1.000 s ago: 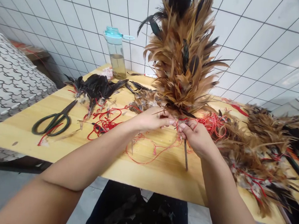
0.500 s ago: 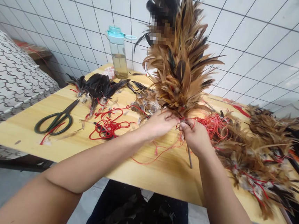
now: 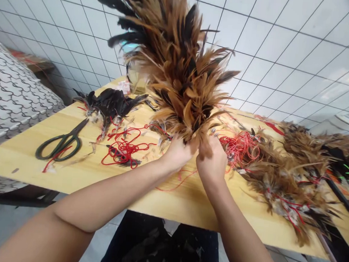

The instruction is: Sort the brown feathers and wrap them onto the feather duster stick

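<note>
A big brown and black feather duster (image 3: 174,65) is held over the wooden table (image 3: 23,150), its head leaning up and to the left. My left hand (image 3: 177,153) is closed round the base of the feathers. Beside it, my right hand (image 3: 212,161) grips the same base, fingers wrapped tight. The duster's stick is hidden behind my hands. Red string (image 3: 124,149) lies in loops just left of my left hand.
Green-handled scissors (image 3: 62,142) lie at the table's left. A heap of black feathers (image 3: 109,103) sits behind them. Brown feather strips tied with red string (image 3: 283,177) cover the right side. A water bottle (image 3: 136,80) stands partly hidden behind the duster. White tiled wall behind.
The duster has tilted from upright to leaning left, now covering most of the bottle. Both hands shifted left and closer together; the stick below my right hand is no longer visible.
</note>
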Tool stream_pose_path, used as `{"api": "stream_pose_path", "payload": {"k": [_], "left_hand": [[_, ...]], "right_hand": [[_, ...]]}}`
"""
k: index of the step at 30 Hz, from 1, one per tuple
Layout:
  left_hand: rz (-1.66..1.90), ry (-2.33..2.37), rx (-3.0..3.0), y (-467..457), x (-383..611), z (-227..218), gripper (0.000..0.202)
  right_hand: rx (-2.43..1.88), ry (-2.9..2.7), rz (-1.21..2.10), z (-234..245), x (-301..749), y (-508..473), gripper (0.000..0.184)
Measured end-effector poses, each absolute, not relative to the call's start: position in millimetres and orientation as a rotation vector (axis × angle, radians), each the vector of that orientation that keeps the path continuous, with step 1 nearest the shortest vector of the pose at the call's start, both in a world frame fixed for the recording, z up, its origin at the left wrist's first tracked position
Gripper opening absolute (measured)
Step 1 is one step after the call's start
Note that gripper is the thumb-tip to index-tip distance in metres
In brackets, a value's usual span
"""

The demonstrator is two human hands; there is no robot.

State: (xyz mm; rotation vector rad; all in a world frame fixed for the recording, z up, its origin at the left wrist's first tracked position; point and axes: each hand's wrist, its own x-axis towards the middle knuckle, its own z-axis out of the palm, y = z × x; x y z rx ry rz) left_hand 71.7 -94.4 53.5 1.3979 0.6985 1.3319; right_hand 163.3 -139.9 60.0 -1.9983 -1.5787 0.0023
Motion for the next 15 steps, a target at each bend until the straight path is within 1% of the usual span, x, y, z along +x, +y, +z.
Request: {"api": "stream_pose_path", "payload": {"k": [1,3,7,9,12,15], "left_hand": [[1.341,0.677,1.339,-94,73,53,0.010],[1.348,0.638,1.237,-94,75,54,0.018],[1.322,0.596,1.191,-95,76,56,0.036],[1.326,0.597,1.229,-96,77,57,0.039],[1.366,0.580,1.224,-95,79,53,0.040],[1.397,0.581,1.157,-90,81,44,0.037]], "right_hand": [[-1.981,-1.565,-0.010,60,163,-139,0.031],[-1.930,-1.544,-0.060,60,164,-138,0.034],[-1.965,-1.525,-0.108,61,166,-137,0.024],[-1.989,-1.513,-0.128,59,166,-136,0.023],[-2.010,-1.493,-0.158,56,164,-133,0.027],[-2.066,-1.492,-0.138,58,161,-131,0.028]]}}
